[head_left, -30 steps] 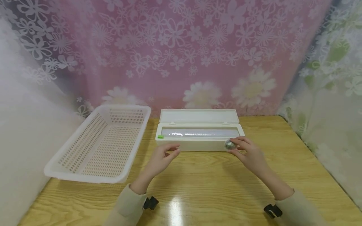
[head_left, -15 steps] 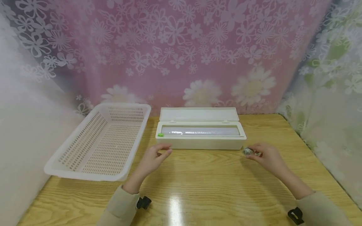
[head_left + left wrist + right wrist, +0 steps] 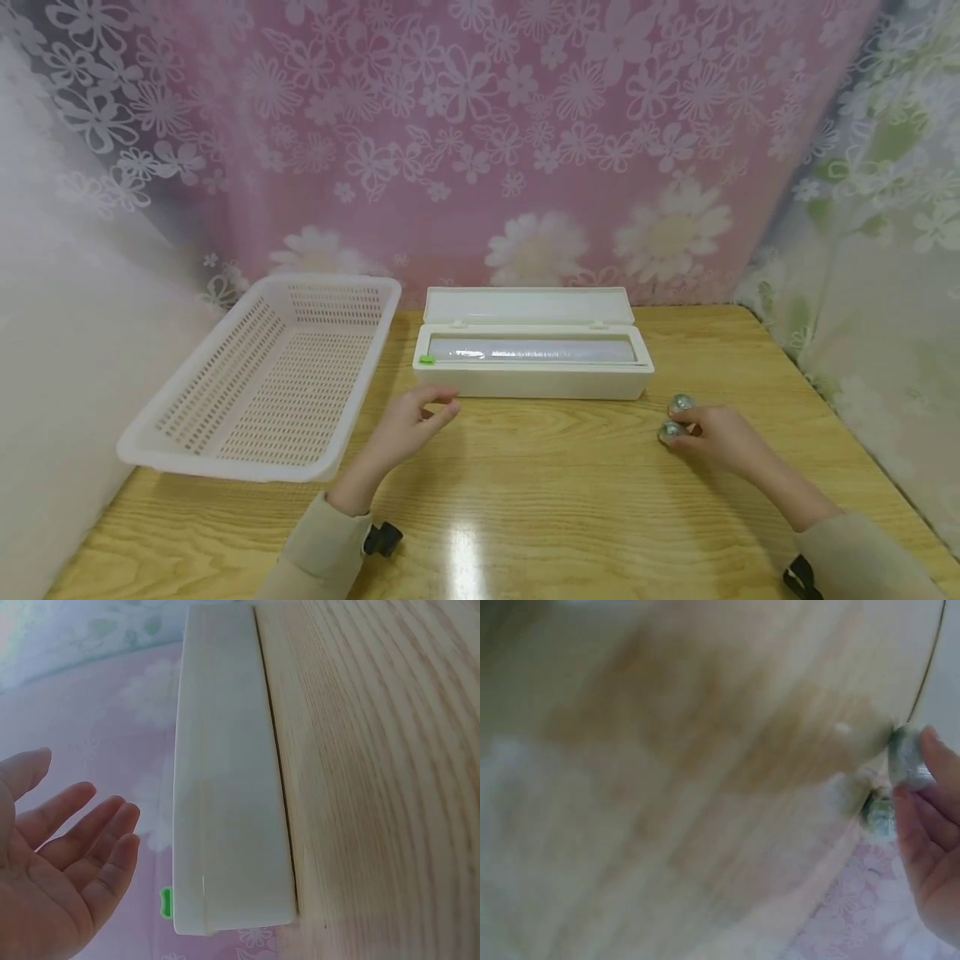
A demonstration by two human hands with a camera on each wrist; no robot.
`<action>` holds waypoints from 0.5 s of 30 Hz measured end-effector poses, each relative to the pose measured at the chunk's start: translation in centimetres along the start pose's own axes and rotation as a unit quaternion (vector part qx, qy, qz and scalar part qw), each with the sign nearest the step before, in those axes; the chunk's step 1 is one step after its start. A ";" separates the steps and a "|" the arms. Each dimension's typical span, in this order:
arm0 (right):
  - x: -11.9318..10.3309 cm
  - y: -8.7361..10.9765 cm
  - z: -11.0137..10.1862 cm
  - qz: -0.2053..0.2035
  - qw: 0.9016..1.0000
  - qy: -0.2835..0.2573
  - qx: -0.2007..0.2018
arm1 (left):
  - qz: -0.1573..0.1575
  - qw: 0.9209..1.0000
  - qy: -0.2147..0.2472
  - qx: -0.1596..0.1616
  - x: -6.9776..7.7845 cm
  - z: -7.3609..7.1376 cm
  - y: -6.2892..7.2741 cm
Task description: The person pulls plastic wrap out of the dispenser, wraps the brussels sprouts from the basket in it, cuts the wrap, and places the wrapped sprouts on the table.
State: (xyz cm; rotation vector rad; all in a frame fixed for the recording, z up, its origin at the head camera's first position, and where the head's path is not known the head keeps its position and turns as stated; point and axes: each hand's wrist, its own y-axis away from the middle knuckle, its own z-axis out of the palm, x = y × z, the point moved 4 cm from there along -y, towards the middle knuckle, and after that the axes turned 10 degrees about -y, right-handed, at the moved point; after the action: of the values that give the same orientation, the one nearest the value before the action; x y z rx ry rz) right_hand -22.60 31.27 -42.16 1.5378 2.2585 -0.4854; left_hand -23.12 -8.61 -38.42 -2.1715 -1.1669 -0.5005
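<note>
Two small round greenish, silvery balls, shiny as if wrapped in clear film, are at the right of the table. My right hand (image 3: pixel 723 437) pinches the nearer ball (image 3: pixel 672 432) between thumb and fingertips. Just beyond it is the other ball (image 3: pixel 682 403), close to the fingers. In the right wrist view the pinched ball (image 3: pixel 907 759) is down at the wood, with the second ball (image 3: pixel 880 815) beside it. My left hand (image 3: pixel 408 423) holds nothing, its fingers loosely bent near the front left of a long white box (image 3: pixel 540 384); the left wrist view shows its palm.
The box's lid (image 3: pixel 528 306) is tipped back, showing a roll of cling film (image 3: pixel 532 350) inside and a green slider (image 3: pixel 427 359) at its left corner. A white slotted plastic basket (image 3: pixel 351 408) stands at the left. A floral curtain (image 3: pixel 480 167) hangs behind the table (image 3: pixel 555 500).
My right hand has moved right and toward me from the box's front right corner, and two balls now show where one was plain before. The left hand has drawn slightly left.
</note>
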 end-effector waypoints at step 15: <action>-2.2 -0.1 -0.7 0.019 0.998 0.047 0.040 | -0.016 0.999 -0.050 0.011 0.1 -0.8 -0.5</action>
State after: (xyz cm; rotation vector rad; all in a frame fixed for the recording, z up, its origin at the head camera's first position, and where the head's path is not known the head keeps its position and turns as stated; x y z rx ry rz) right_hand -22.00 29.75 -40.50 1.6717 2.3008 -0.5094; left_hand -23.56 -8.87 -37.62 -2.1830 -1.2577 -0.3937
